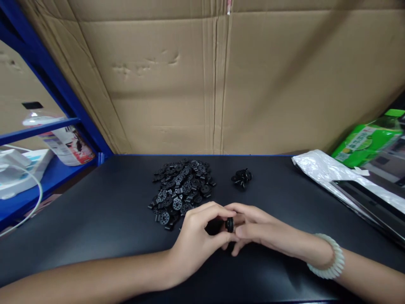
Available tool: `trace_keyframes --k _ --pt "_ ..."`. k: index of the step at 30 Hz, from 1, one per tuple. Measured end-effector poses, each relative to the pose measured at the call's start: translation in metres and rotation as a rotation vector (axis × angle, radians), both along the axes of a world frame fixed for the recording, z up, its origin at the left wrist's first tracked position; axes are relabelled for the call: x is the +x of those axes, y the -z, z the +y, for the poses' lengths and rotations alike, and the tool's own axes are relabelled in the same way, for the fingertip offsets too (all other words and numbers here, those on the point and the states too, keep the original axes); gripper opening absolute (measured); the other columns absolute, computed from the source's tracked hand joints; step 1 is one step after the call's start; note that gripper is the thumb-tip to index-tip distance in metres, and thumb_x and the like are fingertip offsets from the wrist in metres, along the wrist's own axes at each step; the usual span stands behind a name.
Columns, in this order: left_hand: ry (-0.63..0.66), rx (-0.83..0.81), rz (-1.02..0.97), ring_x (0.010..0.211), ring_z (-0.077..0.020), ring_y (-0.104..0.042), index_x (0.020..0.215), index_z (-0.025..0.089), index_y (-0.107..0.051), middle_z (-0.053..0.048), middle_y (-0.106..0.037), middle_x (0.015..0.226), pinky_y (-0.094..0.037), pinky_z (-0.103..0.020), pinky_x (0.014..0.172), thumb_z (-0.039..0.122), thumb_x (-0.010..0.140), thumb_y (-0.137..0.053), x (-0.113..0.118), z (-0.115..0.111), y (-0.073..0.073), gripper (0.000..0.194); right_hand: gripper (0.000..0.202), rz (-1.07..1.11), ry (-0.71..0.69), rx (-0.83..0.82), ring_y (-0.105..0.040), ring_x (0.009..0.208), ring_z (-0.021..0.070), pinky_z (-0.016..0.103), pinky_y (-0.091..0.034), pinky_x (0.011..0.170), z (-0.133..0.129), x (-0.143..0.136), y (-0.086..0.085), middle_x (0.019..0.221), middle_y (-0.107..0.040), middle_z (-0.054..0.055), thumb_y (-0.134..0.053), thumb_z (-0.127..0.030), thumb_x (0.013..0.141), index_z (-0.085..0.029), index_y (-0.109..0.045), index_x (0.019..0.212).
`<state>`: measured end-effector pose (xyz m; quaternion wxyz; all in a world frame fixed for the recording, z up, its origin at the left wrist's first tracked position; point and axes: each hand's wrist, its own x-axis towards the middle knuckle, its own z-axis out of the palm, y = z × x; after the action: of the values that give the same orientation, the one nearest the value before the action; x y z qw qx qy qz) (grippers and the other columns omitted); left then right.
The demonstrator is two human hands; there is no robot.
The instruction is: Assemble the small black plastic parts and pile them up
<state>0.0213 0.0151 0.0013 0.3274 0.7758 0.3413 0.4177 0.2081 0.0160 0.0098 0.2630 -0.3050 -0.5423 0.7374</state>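
Over the front middle of the black table (133, 236), both hands meet around a small round black plastic part (230, 224). My left hand (198, 236) pinches it between thumb and forefinger. On its right side, the fingers of my right hand (257, 226) close in on the same part, partly hidden behind it. A pile of similar flat black plastic parts (182, 185), with round perforated discs and short tabs, lies just beyond my left hand. Farther back to the right sits a small cluster of black pieces (242, 178).
Cardboard (158, 84) walls off the back. At left, a blue shelf frame (63, 84) holds a bottle (68, 141) and a white power strip (25, 173). Along the right edge lie a silvery bag (319, 169), a black flat panel (373, 202) and a green package (363, 141).
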Motion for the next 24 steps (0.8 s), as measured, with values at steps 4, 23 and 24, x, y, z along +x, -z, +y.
trace_keyframes --k 4,23,24 --pt "0.047 0.045 0.014 0.069 -0.0152 -0.063 0.092 0.015 -0.072 -0.002 -0.068 0.077 -0.049 -0.024 0.066 0.001 0.069 -0.074 0.0021 -0.0018 0.0028 0.028 0.031 -0.03 0.038 0.002 -0.062 0.074 0.0126 0.032 -0.053 0.075 -0.0025 -0.0065 -0.0003 0.089 -0.059 0.001 -0.057 -0.011 0.073 -0.016 -0.054 0.103" --pt "0.161 -0.037 -0.087 0.063 -0.0133 -0.068 0.093 0.014 -0.076 -0.009 -0.071 0.096 -0.057 -0.025 0.068 0.008 0.071 -0.076 0.0051 -0.0005 -0.0019 0.023 0.037 -0.113 -0.028 0.153 -0.058 0.076 0.012 0.031 -0.048 0.079 -0.0005 -0.0009 -0.0049 0.085 -0.057 -0.002 -0.043 -0.005 0.071 -0.019 -0.051 0.105" --pt "0.169 -0.041 -0.093 0.06 -0.0123 -0.066 0.094 0.014 -0.076 -0.009 -0.071 0.096 -0.057 -0.024 0.066 0.009 0.071 -0.076 0.0051 -0.0011 -0.002 0.023 0.037 -0.109 -0.055 0.142 -0.058 0.078 0.0122 0.032 -0.048 0.081 -0.0008 -0.0003 -0.0057 0.086 -0.057 -0.002 -0.043 -0.005 0.071 -0.019 -0.051 0.104"
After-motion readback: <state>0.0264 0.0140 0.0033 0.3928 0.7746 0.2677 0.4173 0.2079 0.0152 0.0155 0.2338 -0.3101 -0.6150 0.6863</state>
